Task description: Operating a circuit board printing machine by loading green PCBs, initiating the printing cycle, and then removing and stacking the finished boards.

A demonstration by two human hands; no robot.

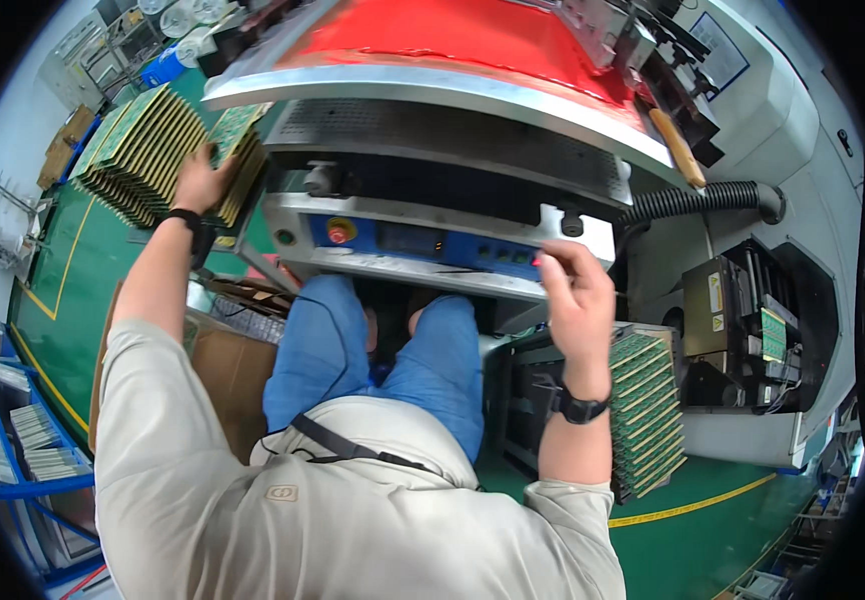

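Observation:
At the upper left my left hand [203,182] reaches among green circuit boards. Its fingers are bent round the near edge of one circuit board [237,124], and some fingertips are hidden. Beside that hand a row of similar boards [143,145] stands close together on edge. My right hand [583,305] is over the right end of a blue control panel [463,248]. Its thumb and forefinger are apart beside a small red-lit spot [538,259], with nothing visible between them. Whether they touch the panel cannot be made out.
Above the panel sits a metal-framed screen [433,92] with a red surface. A wooden-handled tool [677,148] lies at its right corner. More boards stand in a rack [648,415] beside my right forearm. A black hose [698,202] runs right. A cardboard box [233,375] is by my left leg.

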